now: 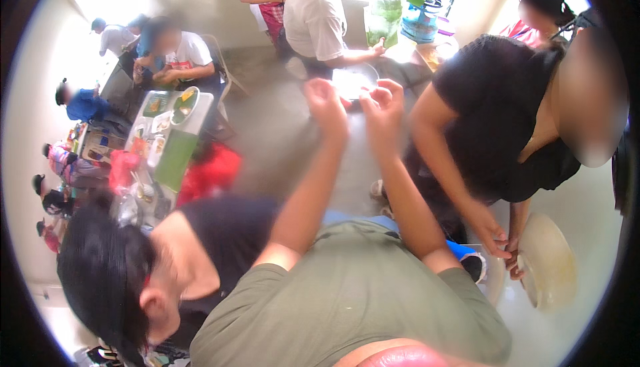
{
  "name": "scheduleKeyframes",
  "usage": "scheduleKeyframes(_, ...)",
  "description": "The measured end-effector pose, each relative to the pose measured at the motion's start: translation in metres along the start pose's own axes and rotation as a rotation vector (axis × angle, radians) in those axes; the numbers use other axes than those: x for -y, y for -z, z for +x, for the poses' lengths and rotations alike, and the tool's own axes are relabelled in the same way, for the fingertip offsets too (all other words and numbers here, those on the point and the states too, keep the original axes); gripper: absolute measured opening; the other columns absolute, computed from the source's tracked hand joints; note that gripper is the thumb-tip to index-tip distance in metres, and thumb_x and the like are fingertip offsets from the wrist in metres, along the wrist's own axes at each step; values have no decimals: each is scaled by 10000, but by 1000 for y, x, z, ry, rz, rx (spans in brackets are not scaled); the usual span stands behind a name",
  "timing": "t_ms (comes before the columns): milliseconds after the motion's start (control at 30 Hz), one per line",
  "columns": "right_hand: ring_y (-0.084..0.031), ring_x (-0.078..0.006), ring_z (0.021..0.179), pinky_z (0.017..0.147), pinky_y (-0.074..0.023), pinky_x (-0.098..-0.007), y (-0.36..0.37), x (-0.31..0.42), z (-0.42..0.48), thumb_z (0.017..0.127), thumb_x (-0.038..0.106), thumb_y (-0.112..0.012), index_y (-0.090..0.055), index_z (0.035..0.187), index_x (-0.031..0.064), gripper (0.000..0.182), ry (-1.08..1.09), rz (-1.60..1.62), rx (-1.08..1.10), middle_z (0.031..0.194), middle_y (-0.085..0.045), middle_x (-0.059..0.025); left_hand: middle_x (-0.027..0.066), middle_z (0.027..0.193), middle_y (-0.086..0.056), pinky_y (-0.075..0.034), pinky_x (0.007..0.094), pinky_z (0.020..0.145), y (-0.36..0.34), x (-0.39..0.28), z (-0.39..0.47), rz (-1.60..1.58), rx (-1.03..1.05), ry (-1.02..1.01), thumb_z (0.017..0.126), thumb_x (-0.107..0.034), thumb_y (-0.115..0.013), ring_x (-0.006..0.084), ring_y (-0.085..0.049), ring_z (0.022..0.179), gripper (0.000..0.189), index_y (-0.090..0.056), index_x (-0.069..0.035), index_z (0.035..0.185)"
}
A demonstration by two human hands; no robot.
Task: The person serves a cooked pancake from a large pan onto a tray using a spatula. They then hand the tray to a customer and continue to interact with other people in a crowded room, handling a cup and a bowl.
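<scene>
Both of my arms reach out ahead of me, side by side. My left hand [326,98] has its fingers curled, and motion blurs it. Close beside it, my right hand [384,101] is bent at the fingers, which curl towards the left hand. A glaring white patch [353,79] shows between and behind the two hands. What it is, and whether I hold anything thin there, cannot be made out.
A person in black [500,117] stands close on my right, near a pale round basin [547,262]. Another person's head [107,272] leans in at my left. A table [192,129] holds food, trays and a green sheet [175,159]. Ahead stands a person in a white shirt [315,17].
</scene>
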State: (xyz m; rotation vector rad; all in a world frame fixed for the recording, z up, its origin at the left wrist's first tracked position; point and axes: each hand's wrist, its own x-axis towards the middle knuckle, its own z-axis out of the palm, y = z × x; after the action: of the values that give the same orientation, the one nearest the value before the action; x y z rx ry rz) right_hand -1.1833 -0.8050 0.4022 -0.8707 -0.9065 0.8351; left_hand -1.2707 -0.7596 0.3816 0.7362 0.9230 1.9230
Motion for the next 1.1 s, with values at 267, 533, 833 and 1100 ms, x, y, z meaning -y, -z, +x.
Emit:
scheduleKeyframes(267, -703, -179, 1043, 842, -595, -288, -48, -15, 27, 912, -89, -692, -508, 1284, 37, 433, 106, 116, -20, 984, -661, -59, 56, 913, -541, -468, 249, 538, 8, -37, 55, 56, -42, -171, 953, 16, -630, 114, -539, 565, 206, -485, -81, 1061)
scheduleKeyframes(533, -749, -168, 982, 854, -620, -310, -144, -36, 48, 916, 35, -736, -580, 1221, 26, 343, 113, 34, -68, 947, -705, -78, 112, 1008, -554, -471, 262, 544, 144, -30, 69, 432, -42, -162, 962, -19, -628, 121, -535, 594, 249, -442, -48, 1125)
scheduleKeyframes(833, -716, -119, 895, 807, -608, -280, -124, -28, 134, 889, 17, -740, -630, 1115, 39, 253, 382, -160, -277, 900, -684, -41, 94, 1013, -554, -537, 266, 528, 180, -26, 10, 658, 331, 144, 974, 8, -624, 125, -577, 621, 270, -415, -70, 1126)
scheduleKeyframes(1100, -640, -102, 807, 707, -556, -251, -40, -46, 180, 846, -45, -726, -613, 1153, 63, 344, 117, 217, -471, 893, -617, -24, 38, 902, -604, -534, 286, 576, 236, -16, -2, 890, 616, 478, 931, -56, -704, 120, -609, 726, 153, -556, -56, 971)
